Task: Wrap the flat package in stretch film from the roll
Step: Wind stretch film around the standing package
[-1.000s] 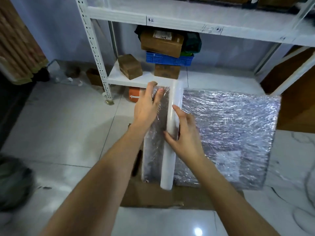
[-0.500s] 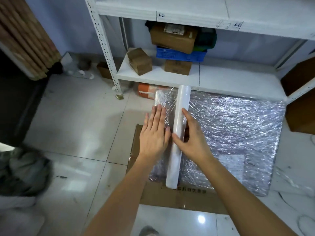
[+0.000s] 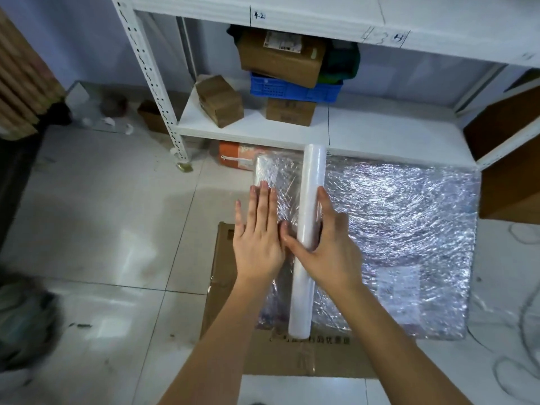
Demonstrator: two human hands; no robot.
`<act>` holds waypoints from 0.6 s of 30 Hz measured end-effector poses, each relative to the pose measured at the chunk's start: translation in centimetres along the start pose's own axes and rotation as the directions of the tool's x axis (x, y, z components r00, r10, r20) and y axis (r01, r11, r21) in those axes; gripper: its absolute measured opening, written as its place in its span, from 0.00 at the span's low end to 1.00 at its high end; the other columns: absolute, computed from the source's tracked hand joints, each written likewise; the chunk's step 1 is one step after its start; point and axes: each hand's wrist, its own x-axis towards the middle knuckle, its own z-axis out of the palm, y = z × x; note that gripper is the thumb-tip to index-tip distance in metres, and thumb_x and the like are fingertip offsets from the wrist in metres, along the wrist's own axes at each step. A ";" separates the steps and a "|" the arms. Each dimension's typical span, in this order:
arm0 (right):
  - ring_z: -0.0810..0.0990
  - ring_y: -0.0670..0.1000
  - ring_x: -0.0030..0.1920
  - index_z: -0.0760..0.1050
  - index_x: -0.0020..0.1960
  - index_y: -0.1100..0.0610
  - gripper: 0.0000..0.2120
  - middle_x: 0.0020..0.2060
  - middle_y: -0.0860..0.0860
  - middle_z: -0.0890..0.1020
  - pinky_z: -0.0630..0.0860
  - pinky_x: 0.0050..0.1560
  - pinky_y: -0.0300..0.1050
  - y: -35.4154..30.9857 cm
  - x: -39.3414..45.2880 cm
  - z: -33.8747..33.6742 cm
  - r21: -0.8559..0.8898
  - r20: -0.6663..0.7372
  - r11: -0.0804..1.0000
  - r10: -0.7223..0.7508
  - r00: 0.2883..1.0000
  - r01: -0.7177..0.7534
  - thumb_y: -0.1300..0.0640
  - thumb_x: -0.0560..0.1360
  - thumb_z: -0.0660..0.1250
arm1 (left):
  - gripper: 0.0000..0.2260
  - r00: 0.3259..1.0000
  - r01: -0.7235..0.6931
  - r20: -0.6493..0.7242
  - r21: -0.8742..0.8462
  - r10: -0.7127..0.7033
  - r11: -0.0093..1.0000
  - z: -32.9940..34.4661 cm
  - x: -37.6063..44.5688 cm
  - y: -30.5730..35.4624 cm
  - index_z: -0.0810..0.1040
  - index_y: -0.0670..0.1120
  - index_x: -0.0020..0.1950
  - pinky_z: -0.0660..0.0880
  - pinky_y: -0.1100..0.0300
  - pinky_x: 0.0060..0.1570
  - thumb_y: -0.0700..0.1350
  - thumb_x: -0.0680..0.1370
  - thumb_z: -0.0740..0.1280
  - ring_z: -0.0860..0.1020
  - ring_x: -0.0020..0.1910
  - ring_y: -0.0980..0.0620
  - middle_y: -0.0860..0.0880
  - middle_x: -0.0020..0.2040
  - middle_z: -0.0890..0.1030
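Left hand (image 3: 258,235) slid down, flat on package (image 3: 403,229); right hand (image 3: 327,244) grips roll (image 3: 306,229).

Just the one camera here, worn on the person's head, looking forward and steeply down. Both forearms reach in from the bottom edge, close up; the tiled floor (image 3: 96,217) fills the frame, white shelving (image 3: 365,135) across the top.
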 end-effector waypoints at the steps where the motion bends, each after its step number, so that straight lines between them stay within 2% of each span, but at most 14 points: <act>1: 0.79 0.55 0.49 0.43 0.75 0.41 0.44 0.59 0.54 0.69 0.77 0.42 0.49 0.4 -0.1 -0.3 0.026 -0.007 0.999 0.019 1.000 -0.019 0.33 0.70 0.64 | 0.26 1.000 0.000 -0.008 -0.019 0.000 1.000 0.0 0.1 0.0 0.54 0.40 0.77 0.45 0.46 0.75 0.52 0.83 0.40 0.53 0.77 0.46 0.42 0.78 0.56; 3: 0.79 0.53 0.46 0.48 0.75 0.42 0.42 0.57 0.52 0.72 0.76 0.40 0.46 1.4 -0.5 -1.0 0.083 -0.017 0.994 0.073 0.997 -0.071 0.34 0.69 0.66 | 0.25 1.000 -0.004 -0.018 -0.051 0.003 0.999 0.0 0.1 0.1 0.52 0.41 0.77 0.45 0.47 0.75 0.51 0.83 0.39 0.52 0.77 0.47 0.44 0.78 0.54; 5: 0.78 0.49 0.43 0.52 0.74 0.42 0.40 0.53 0.50 0.73 0.72 0.36 0.42 2.0 -1.0 -1.0 0.212 -0.027 0.971 0.123 0.992 -0.115 0.36 0.69 0.68 | 0.25 1.000 -0.004 -0.026 -0.079 0.002 0.997 0.0 0.2 0.0 0.50 0.42 0.78 0.44 0.48 0.76 0.51 0.83 0.40 0.50 0.77 0.48 0.45 0.78 0.52; 7: 0.76 0.45 0.39 0.57 0.73 0.43 0.35 0.52 0.49 0.74 0.70 0.33 0.38 2.4 -1.3 -0.7 0.296 -0.054 0.952 0.091 0.994 -0.071 0.40 0.71 0.68 | 0.25 1.000 -0.006 -0.025 -0.102 0.003 0.995 -0.2 0.3 -0.1 0.50 0.42 0.78 0.44 0.48 0.76 0.51 0.83 0.41 0.49 0.78 0.48 0.45 0.78 0.51; 10: 0.75 0.44 0.39 0.58 0.73 0.46 0.30 0.54 0.51 0.76 0.70 0.33 0.40 2.8 -1.6 -0.3 0.283 -0.056 0.959 0.026 0.998 -0.009 0.45 0.75 0.65 | 0.25 0.999 -0.018 -0.039 -0.140 0.012 0.990 -1.4 0.1 0.3 0.50 0.41 0.78 0.44 0.47 0.76 0.52 0.83 0.41 0.48 0.78 0.47 0.44 0.78 0.51; 13: 0.75 0.46 0.37 0.56 0.75 0.50 0.30 0.51 0.55 0.80 0.65 0.30 0.36 3.2 -1.5 -0.5 0.243 -0.043 0.970 -0.012 0.999 0.022 0.42 0.77 0.59 | 0.25 0.992 -0.117 -0.061 -0.131 0.110 0.985 -1.9 -1.5 1.9 0.52 0.40 0.77 0.47 0.48 0.76 0.50 0.83 0.42 0.52 0.77 0.45 0.42 0.78 0.53; 16: 0.80 0.52 0.37 0.55 0.76 0.55 0.34 0.52 0.55 0.82 0.66 0.32 0.37 3.3 -1.6 -0.5 0.185 -0.070 0.980 -0.064 0.996 0.076 0.38 0.75 0.50 | 0.24 0.988 -0.152 -0.023 -0.088 0.150 0.985 -0.3 -2.9 2.9 0.56 0.38 0.76 0.54 0.46 0.74 0.49 0.83 0.44 0.56 0.76 0.44 0.40 0.77 0.57; 18: 0.82 0.56 0.39 0.55 0.76 0.57 0.33 0.55 0.57 0.81 0.67 0.34 0.39 3.4 -1.8 -0.5 0.146 -0.074 0.983 -0.102 0.992 0.111 0.40 0.76 0.50 | 0.24 0.993 -0.121 -0.007 -0.049 0.121 0.991 0.4 -3.1 2.8 0.58 0.37 0.75 0.55 0.46 0.73 0.49 0.83 0.44 0.57 0.76 0.43 0.40 0.76 0.58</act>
